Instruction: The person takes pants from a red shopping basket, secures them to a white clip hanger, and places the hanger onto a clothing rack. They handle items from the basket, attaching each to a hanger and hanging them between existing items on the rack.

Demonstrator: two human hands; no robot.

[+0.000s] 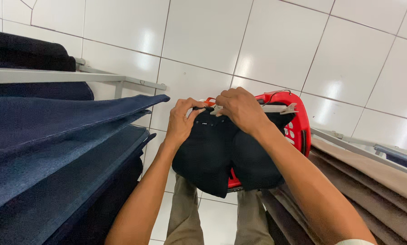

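Together, both hands' grip (212,111), black shorts (221,149) beneath

1. The black shorts (212,149) hang by their waistband from a pale clip hanger (276,108), both legs drooping loosely down, the fabric dark and matte with a tiny light tag near the top.
2. The clip hanger runs level along the waistband; one clip shows at its right end, the rest is covered by fingers.
3. Both sit directly above a red laundry basket (299,127).
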